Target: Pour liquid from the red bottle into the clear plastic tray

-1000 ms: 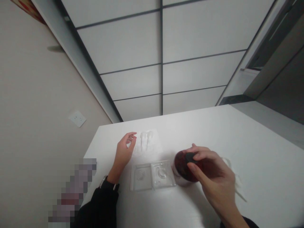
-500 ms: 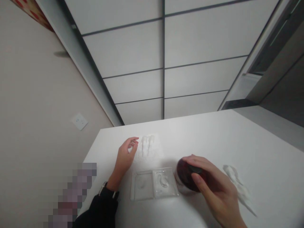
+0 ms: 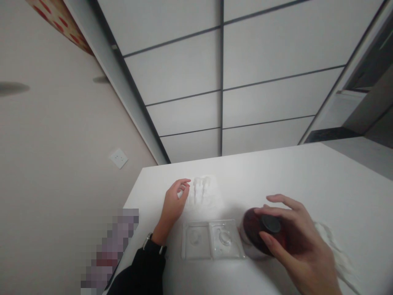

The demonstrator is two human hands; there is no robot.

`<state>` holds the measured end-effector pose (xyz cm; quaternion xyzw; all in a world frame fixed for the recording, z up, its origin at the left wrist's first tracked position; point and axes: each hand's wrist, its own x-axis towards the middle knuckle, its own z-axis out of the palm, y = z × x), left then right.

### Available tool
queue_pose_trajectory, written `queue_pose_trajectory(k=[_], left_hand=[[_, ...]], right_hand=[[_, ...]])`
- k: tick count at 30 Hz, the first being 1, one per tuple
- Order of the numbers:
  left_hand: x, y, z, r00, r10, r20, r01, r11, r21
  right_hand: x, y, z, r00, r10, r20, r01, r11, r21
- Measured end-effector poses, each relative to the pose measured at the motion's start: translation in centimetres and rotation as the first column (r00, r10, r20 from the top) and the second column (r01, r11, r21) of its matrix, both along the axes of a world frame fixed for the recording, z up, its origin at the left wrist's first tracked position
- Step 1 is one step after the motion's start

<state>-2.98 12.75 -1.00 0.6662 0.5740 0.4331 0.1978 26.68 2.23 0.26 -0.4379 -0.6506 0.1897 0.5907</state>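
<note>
My right hand (image 3: 303, 241) curves over a round container with a dark red lid (image 3: 253, 229) and a black knob (image 3: 270, 223). The thumb and a finger rest on either side of the knob, and the index finger is lifted. My left hand (image 3: 176, 196) hovers by the table's far left, fingers loosely bent and apart, holding nothing. Beside its fingertips lie a few slim white pieces (image 3: 202, 189) on a pale sheet (image 3: 211, 203); their kind is unclear. A clear plastic case (image 3: 196, 241) with two compartments lies open between the hands.
White crumpled material with a thin stem (image 3: 337, 254) lies right of my right hand, partly hidden by it. The white table (image 3: 276, 172) reaches toward panelled sliding doors (image 3: 190, 110). A wall with a socket (image 3: 118, 158) stands at the left.
The camera view has shifted, so everything sits further right in the picture. My right hand's fingers have loosened and spread, uncovering the black knob. My left hand keeps about the same pose.
</note>
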Motion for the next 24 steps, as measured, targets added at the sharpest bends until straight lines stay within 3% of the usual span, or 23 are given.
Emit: queue_pose_trajectory(k=[3, 6, 10, 15, 20, 24], left_hand=[[0.0, 0.0, 0.0, 1.0, 0.004, 0.004, -0.004, 1.0, -0.003], [0.1, 0.0, 0.0, 1.0, 0.006, 0.002, -0.006, 1.0, -0.006], [0.0, 0.0, 0.1, 1.0, 0.006, -0.004, -0.006, 1.0, -0.01], [0.0, 0.1, 0.0, 1.0, -0.005, 0.0, 0.005, 1.0, -0.015], [0.0, -0.1, -0.2, 1.0, -0.007, 0.002, 0.007, 1.0, -0.029], [-0.3, -0.1, -0.1, 1.0, -0.016, -0.019, 0.015, 0.998, -0.064]], right_hand=[[-0.2, 0.0, 0.1, 0.99, 0.044, -0.132, -0.046, 0.999, -0.015], [-0.4, 0.0, 0.2, 0.999, -0.001, -0.038, -0.001, 0.998, -0.062], [-0.2, 0.2, 0.3, 0.989, 0.104, -0.103, -0.105, 0.994, -0.004], [-0.4, 0.2, 0.9, 0.998, 0.011, 0.061, -0.011, 1.0, 0.01], [-0.7, 0.3, 1.1, 0.999, 0.025, -0.04, -0.026, 1.0, -0.017], [-0.8, 0.3, 1.0, 0.999, 0.033, 0.016, -0.033, 0.999, 0.02]])
